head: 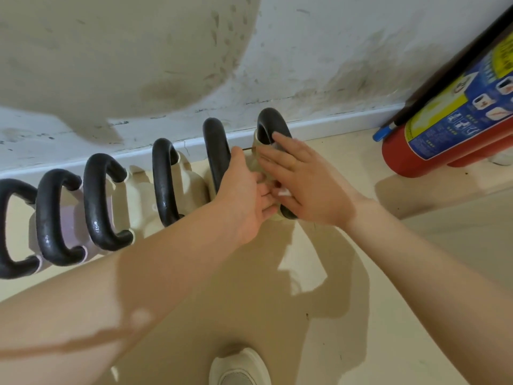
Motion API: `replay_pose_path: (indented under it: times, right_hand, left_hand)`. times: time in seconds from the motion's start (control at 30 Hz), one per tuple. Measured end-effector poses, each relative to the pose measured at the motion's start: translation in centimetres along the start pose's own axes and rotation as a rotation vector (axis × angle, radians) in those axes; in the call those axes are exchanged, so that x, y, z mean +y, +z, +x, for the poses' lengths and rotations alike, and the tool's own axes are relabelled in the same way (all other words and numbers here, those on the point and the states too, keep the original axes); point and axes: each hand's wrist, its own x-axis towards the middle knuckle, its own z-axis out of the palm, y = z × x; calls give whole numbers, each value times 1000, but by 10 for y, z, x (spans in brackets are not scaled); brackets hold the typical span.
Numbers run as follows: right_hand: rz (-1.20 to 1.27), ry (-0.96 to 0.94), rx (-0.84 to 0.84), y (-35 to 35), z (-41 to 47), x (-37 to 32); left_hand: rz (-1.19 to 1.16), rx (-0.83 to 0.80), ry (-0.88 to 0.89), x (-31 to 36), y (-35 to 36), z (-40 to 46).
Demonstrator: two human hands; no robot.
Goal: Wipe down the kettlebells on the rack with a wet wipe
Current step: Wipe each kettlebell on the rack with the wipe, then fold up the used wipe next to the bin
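Observation:
Several kettlebells with black handles stand in a row along the wall on the floor. The rightmost kettlebell has a cream body, mostly hidden behind both hands. My right hand lies flat over its handle and presses a white wet wipe against it; only a small corner of the wipe shows. My left hand rests on the kettlebell's body between this handle and the neighbouring kettlebell, fingers spread. No rack is visible under the kettlebells.
A red fire extinguisher lies against the wall at the right. Further kettlebells line up to the left, one with a pale pink body. A stained wall and white baseboard run behind. My shoe stands on the beige floor.

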Motion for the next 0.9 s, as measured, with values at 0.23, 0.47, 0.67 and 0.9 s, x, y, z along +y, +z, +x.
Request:
replay_pose_path:
  times: [0.23, 0.47, 0.67, 0.9]
  right_hand:
    - [-91, -7, 36, 13, 3, 1]
    - [1039, 522, 267, 22, -13, -29]
    - [996, 906, 378, 26, -22, -61]
    - [870, 904, 488, -23, -57, -61]
  left_hand:
    - [124, 58, 43, -7, 3, 6]
    - [240, 68, 48, -15, 3, -2]
    - [272, 52, 26, -25, 5, -8]
    - [436, 221, 178, -27, 14, -38]
